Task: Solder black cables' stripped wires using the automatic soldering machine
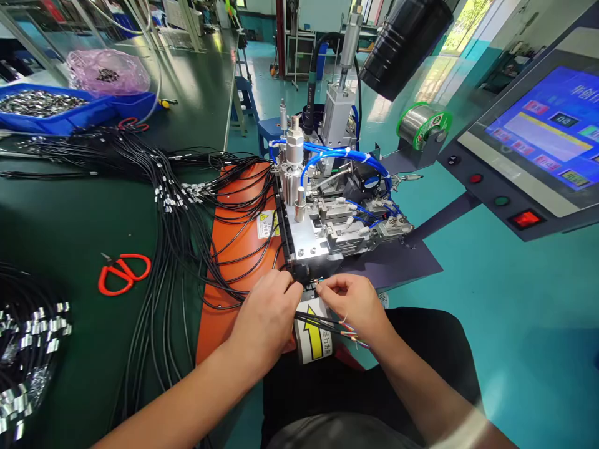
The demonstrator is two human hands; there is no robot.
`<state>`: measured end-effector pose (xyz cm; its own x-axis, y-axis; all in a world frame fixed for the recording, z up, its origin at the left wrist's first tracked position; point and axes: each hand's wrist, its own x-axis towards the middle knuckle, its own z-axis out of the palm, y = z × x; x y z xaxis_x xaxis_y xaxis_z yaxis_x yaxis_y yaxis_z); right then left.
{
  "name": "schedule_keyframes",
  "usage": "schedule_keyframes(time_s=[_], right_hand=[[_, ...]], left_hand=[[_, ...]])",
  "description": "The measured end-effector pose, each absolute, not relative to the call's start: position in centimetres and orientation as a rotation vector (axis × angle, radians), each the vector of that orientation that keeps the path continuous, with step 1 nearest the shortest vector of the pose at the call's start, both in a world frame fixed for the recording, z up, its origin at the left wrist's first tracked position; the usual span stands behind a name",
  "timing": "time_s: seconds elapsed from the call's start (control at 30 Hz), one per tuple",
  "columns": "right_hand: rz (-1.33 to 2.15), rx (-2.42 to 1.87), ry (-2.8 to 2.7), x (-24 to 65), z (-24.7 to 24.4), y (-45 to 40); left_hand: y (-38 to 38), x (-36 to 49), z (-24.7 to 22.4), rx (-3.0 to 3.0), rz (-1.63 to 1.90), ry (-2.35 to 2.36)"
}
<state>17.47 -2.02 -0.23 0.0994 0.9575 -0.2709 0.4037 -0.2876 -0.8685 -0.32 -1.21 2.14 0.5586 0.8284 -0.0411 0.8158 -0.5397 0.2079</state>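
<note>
My left hand (269,312) is closed on a black cable (236,292) at the front of the soldering machine (306,240). Just to its right, my right hand (350,305) pinches thin wire ends (319,284) at the machine's front edge; the fingers partly hide them. Below the hands, several black cables (311,319) with bare coloured wires (350,333) at their ends cross a white plate with a yellow arrow (314,343). Many more black cables run left over the orange machine base (224,249).
On the green table (93,218) lie red-handled scissors (124,274), a cable bundle with metal connectors (171,193), and another bundle (37,330). Blue bins (93,118) of metal parts stand behind. A solder spool (423,125) and touchscreen panel (547,137) are at right.
</note>
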Motion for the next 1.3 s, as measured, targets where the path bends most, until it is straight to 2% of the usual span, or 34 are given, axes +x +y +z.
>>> schedule_keyframes(time_s=[0.97, 1.3], right_hand=[[1.115, -1.731, -1.385, 17.85, -0.44, -2.77], [0.889, -1.692, -1.574, 18.00, -1.04, -2.54]], left_hand=[[-1.21, -0.37, 1.75, 2.707, 0.065, 1.254], [-1.10, -0.40, 1.95, 2.813, -0.019, 1.214]])
